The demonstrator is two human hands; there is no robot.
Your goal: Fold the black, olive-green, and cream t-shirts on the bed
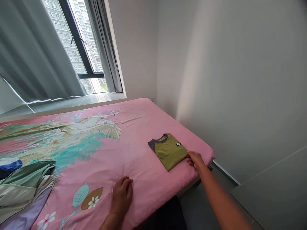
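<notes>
A folded olive-green T-shirt (170, 152) lies flat on the pink bedsheet, with dark grey at its collar and shoulder and a small panda patch on the front. My right hand (195, 159) pinches the shirt's near right corner between thumb and fingers. To the left, my left hand (122, 195) rests on the sheet with its fingers loosely curled together and nothing visible in them. It is apart from the shirt.
The pink bedsheet (134, 127) has a printed bird and flowers. At the left lies a pile of clothes (26, 188) in green, beige, lilac and blue. A grey wall (227, 80) stands along the right. Behind the bed are grey curtains (35, 54) and a window (79, 48).
</notes>
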